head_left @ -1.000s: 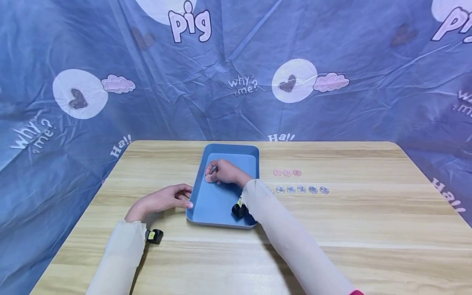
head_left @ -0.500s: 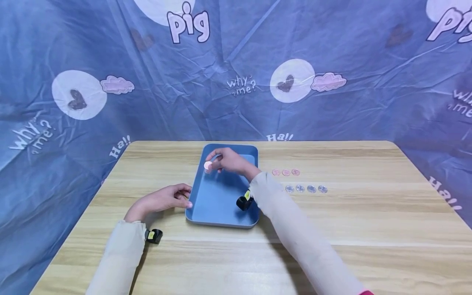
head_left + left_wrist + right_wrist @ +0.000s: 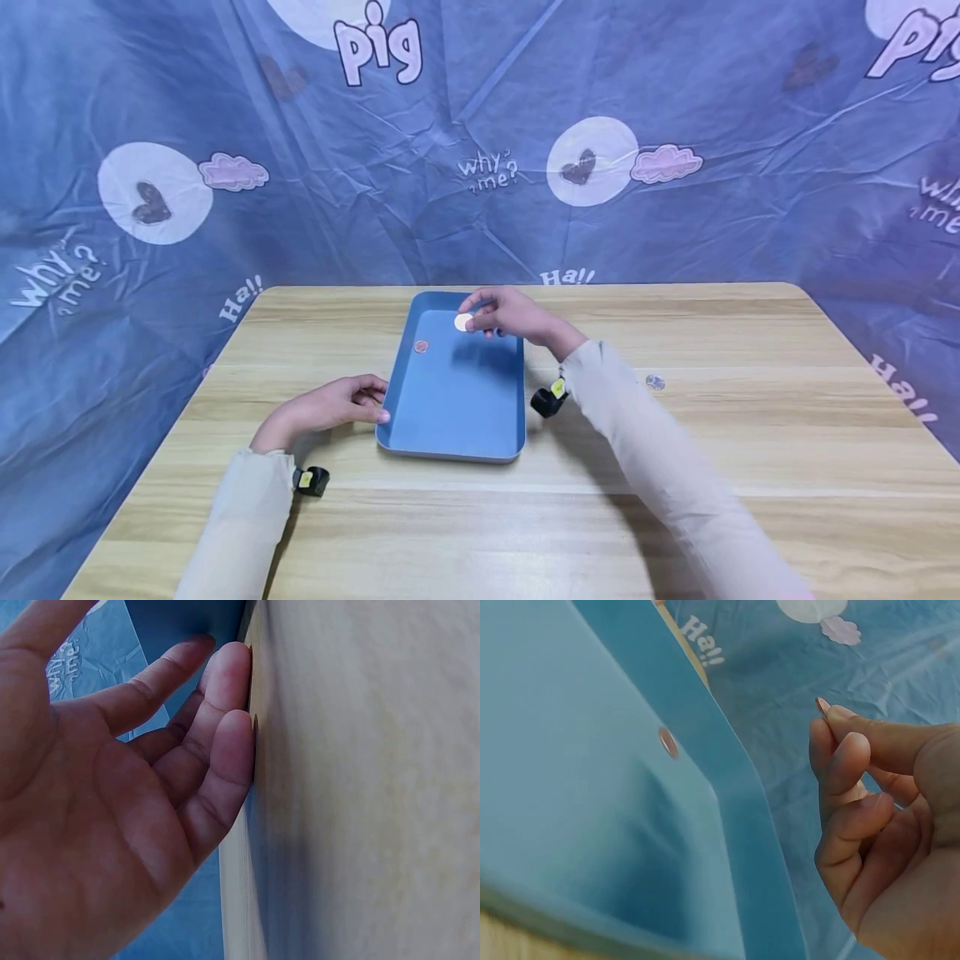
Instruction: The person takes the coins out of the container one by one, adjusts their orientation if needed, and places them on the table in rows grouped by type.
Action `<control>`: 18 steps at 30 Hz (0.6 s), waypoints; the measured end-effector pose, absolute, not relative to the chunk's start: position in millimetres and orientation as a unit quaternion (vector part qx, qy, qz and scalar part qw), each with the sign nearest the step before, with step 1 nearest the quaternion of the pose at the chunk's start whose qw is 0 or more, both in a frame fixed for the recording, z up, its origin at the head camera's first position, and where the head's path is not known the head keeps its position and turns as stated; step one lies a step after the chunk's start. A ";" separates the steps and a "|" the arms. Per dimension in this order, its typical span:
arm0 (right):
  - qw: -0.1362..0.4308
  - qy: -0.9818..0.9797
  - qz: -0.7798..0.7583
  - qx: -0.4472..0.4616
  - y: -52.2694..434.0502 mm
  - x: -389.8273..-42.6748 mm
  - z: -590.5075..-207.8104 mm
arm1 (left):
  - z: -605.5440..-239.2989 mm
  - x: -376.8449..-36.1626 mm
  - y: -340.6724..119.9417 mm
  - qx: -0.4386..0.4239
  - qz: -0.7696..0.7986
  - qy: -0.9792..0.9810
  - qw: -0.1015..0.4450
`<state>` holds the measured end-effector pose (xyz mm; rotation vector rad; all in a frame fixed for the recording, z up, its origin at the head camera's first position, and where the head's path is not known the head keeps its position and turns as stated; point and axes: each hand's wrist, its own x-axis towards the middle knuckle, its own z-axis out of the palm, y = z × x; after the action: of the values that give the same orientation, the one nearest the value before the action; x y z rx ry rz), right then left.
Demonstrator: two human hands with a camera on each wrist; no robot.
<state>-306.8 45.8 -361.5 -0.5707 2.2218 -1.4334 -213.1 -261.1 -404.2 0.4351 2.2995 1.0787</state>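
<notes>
My right hand (image 3: pixel 517 315) is raised over the far right part of a blue tray (image 3: pixel 450 412). Thumb and index finger pinch a small round disc (image 3: pixel 462 322), bright with glare in the head view; its edge looks reddish in the right wrist view (image 3: pixel 823 705). Another small pinkish disc (image 3: pixel 421 347) lies on the tray floor near the left wall. My left hand (image 3: pixel 330 407) rests at the tray's left side, thumb on the rim. In the left wrist view its fingers (image 3: pixel 229 746) are relaxed against the wooden table, index fingertip close to the tray wall.
To the right of the tray, a silvery disc (image 3: pixel 656 382) lies on the wooden table (image 3: pixel 750 433); the right sleeve (image 3: pixel 675 475) covers the area beside it. A blue printed cloth (image 3: pixel 420 208) hangs behind the table's far edge.
My right hand has lifted from the tray floor and moved right with a disc between its fingers. The pinkish disc left in the tray shows uncovered. The left hand has stayed put.
</notes>
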 end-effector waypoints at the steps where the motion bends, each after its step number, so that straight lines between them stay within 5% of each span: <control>1: 0.217 0.801 -0.518 -0.205 51.1 -307.2 -360.2 | -404.3 -213.0 -261.2 0.162 0.403 0.857 0.279; 18: 0.210 0.853 -0.435 -0.199 153.1 -306.3 -359.0 | -404.4 -213.3 -261.3 0.156 0.404 0.855 0.285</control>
<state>-306.3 153.1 -359.0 -0.5540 2.3705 -1.2099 -213.3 -261.3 -404.4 0.4172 2.2879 1.0803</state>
